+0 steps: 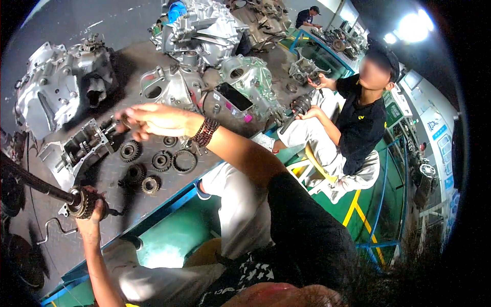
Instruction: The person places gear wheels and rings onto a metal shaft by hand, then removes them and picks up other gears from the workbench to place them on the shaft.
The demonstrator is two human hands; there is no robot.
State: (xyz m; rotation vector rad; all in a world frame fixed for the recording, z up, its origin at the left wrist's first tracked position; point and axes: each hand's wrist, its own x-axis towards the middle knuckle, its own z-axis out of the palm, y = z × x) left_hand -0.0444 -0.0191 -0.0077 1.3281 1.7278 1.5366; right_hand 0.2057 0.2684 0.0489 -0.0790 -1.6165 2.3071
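My left hand is closed round a gear assembly with toothed rings, at the lower left of the bench. A dark shaft runs up to the assembly from the left edge. Over the bench, my right hand reaches left with its fingers curled together. Blur at the fingertips hides what they hold; a small dark curved part seems to be there. Just below that hand are loose gears and a thin toothed ring. An opened gearbox housing with gears inside lies left of them.
Large metal transmission cases stand at the back left and back middle. A black phone rests on a housing. At the right, a seated co-worker holds metal parts. The bench's blue edge runs diagonally before me. A bent rod lies at lower left.
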